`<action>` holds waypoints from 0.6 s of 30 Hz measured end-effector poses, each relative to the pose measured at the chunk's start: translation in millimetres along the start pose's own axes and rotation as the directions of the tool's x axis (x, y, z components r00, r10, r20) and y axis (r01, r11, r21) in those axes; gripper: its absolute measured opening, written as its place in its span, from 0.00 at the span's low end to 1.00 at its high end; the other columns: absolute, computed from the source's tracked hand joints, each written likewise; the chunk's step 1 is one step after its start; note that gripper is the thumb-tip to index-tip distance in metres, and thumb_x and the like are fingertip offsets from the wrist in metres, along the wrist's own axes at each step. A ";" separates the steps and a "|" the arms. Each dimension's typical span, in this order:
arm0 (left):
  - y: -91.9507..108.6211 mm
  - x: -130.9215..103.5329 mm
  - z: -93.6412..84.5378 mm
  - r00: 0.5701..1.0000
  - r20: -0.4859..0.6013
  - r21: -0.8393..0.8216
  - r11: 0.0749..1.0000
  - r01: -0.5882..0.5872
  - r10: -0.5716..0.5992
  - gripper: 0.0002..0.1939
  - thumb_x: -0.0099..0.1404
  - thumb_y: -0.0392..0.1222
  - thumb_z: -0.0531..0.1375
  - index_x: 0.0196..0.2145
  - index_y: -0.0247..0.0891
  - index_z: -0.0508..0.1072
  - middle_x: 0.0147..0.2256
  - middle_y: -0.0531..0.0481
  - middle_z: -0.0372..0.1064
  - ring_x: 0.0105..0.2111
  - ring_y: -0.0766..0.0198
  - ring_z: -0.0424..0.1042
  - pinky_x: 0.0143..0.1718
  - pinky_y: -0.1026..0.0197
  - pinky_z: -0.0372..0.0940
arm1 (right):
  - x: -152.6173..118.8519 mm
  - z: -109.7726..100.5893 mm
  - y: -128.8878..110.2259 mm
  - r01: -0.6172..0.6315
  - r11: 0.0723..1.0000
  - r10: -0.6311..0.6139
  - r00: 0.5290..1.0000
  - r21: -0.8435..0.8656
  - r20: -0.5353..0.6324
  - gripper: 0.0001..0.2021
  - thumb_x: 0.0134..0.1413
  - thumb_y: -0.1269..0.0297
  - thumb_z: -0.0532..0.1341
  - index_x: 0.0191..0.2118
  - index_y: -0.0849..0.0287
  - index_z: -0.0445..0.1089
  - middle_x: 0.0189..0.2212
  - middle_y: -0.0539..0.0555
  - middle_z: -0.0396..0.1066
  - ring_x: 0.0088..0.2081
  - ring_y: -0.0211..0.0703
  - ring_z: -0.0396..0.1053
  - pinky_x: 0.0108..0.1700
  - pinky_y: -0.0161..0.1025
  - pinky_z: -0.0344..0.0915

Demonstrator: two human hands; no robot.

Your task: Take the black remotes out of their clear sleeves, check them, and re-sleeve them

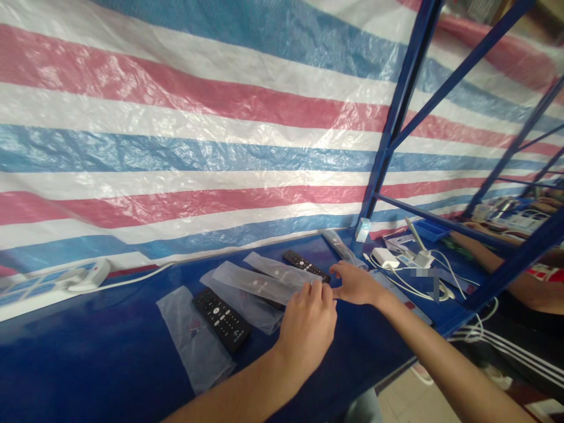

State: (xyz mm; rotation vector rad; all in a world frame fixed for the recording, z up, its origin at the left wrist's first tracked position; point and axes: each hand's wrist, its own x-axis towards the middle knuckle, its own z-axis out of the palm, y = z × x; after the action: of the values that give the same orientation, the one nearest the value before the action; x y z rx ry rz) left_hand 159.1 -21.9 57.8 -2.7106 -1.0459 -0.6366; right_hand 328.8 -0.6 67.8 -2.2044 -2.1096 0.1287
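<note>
My left hand [308, 320] is closed, its fingertips together at the right end of a translucent plastic sleeve [258, 282]. Beside it, my right hand [355, 283] has its thumb and fingers curved near the lower end of a black remote [304, 262]; what its fingertips hold, if anything, is hidden. Another black remote [222, 320] lies on the blue table [110, 364], between a flat plastic sleeve [194, 338] on its left and more sleeves on its right. Beyond my right hand lies a sleeved remote [341, 247].
At the right are a small white box [362, 230], a white adapter [385, 258] with looped cables, a blue tray [429, 230] and a blue metal frame [390, 135]. A power strip [90, 276] sits back left. Another person's arm [480, 252] is at far right.
</note>
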 end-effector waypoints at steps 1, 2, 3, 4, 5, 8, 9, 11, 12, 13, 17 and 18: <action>-1.3 12.4 -2.9 0.998 0.029 0.009 0.999 0.049 -0.049 0.10 0.68 0.39 0.50 0.39 0.33 0.70 0.36 0.42 0.67 0.39 0.57 0.67 0.34 0.59 0.65 | 0.7 3.0 -3.0 -0.003 1.000 0.003 1.000 -0.004 0.004 0.15 0.50 0.59 0.62 0.42 0.61 0.70 0.41 0.57 0.71 0.42 0.45 0.69 0.40 0.35 0.60; -2.2 23.4 -3.9 0.994 0.057 0.018 0.996 0.091 -0.092 0.11 0.67 0.39 0.52 0.40 0.32 0.70 0.38 0.41 0.67 0.40 0.55 0.67 0.34 0.59 0.65 | 1.9 6.2 -6.1 -0.010 1.000 0.010 1.000 -0.010 0.007 0.13 0.51 0.60 0.60 0.41 0.61 0.71 0.40 0.57 0.71 0.42 0.45 0.69 0.39 0.35 0.60; -2.9 32.5 -3.2 0.989 0.084 0.028 0.992 0.122 -0.124 0.11 0.66 0.38 0.53 0.40 0.30 0.71 0.38 0.39 0.67 0.41 0.54 0.67 0.34 0.58 0.66 | 3.4 9.5 -9.1 -0.016 1.000 0.016 1.000 -0.013 0.010 0.12 0.52 0.61 0.59 0.40 0.61 0.71 0.40 0.58 0.71 0.42 0.46 0.69 0.39 0.36 0.60; -3.3 39.5 -1.5 0.983 0.111 0.038 0.989 0.143 -0.147 0.11 0.65 0.37 0.53 0.40 0.29 0.71 0.39 0.38 0.67 0.41 0.54 0.67 0.34 0.58 0.66 | 5.0 12.6 -11.9 -0.022 1.000 0.022 1.000 -0.016 0.011 0.11 0.53 0.62 0.58 0.40 0.61 0.70 0.40 0.58 0.71 0.43 0.46 0.70 0.39 0.36 0.60; -3.7 44.4 0.5 0.976 0.140 0.049 0.986 0.159 -0.164 0.10 0.65 0.34 0.53 0.40 0.28 0.71 0.39 0.37 0.67 0.41 0.53 0.67 0.33 0.58 0.67 | 6.6 15.4 -14.4 -0.028 0.999 0.028 1.000 -0.016 0.010 0.11 0.53 0.62 0.57 0.40 0.61 0.70 0.40 0.58 0.71 0.43 0.46 0.70 0.39 0.36 0.60; -5.5 48.6 3.9 0.955 0.227 0.074 0.981 0.178 -0.191 0.12 0.63 0.27 0.51 0.40 0.27 0.73 0.39 0.36 0.68 0.41 0.53 0.69 0.33 0.58 0.68 | 11.4 20.8 -19.6 -0.054 0.998 0.054 0.999 -0.013 -0.003 0.11 0.55 0.61 0.56 0.41 0.60 0.70 0.42 0.58 0.71 0.44 0.46 0.70 0.38 0.36 0.61; -6.5 47.8 3.6 0.948 0.249 0.080 0.980 0.185 -0.199 0.14 0.63 0.25 0.50 0.40 0.27 0.73 0.39 0.36 0.69 0.41 0.54 0.70 0.34 0.58 0.68 | 12.7 21.4 -20.8 -0.066 0.998 0.066 0.998 -0.012 -0.010 0.12 0.55 0.61 0.56 0.41 0.60 0.70 0.42 0.59 0.71 0.44 0.46 0.70 0.38 0.36 0.61; -9.0 44.3 1.3 0.936 0.281 0.088 0.976 0.197 -0.214 0.15 0.64 0.24 0.48 0.42 0.26 0.73 0.40 0.36 0.69 0.42 0.54 0.71 0.35 0.58 0.68 | 14.4 21.2 -22.1 -0.092 0.996 0.091 0.995 -0.008 -0.025 0.13 0.55 0.60 0.55 0.41 0.60 0.71 0.43 0.59 0.71 0.44 0.47 0.71 0.38 0.37 0.61; -10.3 41.9 0.0 0.932 0.292 0.089 0.976 0.199 -0.217 0.16 0.64 0.25 0.47 0.42 0.26 0.72 0.40 0.36 0.69 0.42 0.54 0.71 0.36 0.58 0.69 | 14.4 20.5 -22.3 -0.103 0.995 0.103 0.994 -0.006 -0.032 0.13 0.55 0.59 0.55 0.40 0.60 0.71 0.43 0.60 0.72 0.44 0.48 0.71 0.38 0.37 0.61; -11.5 39.3 -1.1 0.930 0.300 0.085 0.977 0.195 -0.211 0.16 0.65 0.25 0.47 0.42 0.26 0.72 0.41 0.36 0.69 0.42 0.53 0.72 0.36 0.57 0.69 | 13.6 19.6 -22.0 -0.115 0.993 0.115 0.993 -0.003 -0.036 0.14 0.55 0.57 0.56 0.39 0.60 0.71 0.42 0.60 0.72 0.43 0.49 0.71 0.37 0.37 0.61; -13.5 26.0 0.6 0.947 0.313 0.005 0.997 0.075 -0.073 0.14 0.66 0.26 0.48 0.43 0.29 0.71 0.42 0.39 0.68 0.42 0.55 0.71 0.38 0.57 0.69 | -0.8 14.7 -15.6 -0.162 0.987 0.162 0.986 0.007 -0.027 0.17 0.53 0.51 0.57 0.32 0.60 0.73 0.34 0.60 0.75 0.38 0.50 0.73 0.32 0.37 0.59; -13.3 22.4 2.6 0.948 0.316 -0.019 0.999 0.032 -0.024 0.14 0.66 0.27 0.48 0.43 0.31 0.71 0.41 0.40 0.68 0.42 0.56 0.71 0.39 0.57 0.69 | -7.1 13.6 -12.6 -0.169 0.985 0.170 0.985 0.012 -0.031 0.16 0.52 0.51 0.57 0.31 0.59 0.73 0.32 0.59 0.76 0.37 0.50 0.73 0.31 0.37 0.58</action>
State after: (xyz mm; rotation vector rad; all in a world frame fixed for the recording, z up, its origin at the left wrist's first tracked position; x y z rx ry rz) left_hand 165.9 2.1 65.4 -2.8881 -1.1516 -0.2200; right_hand 314.3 -7.2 55.8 -2.3616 -1.8992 0.1139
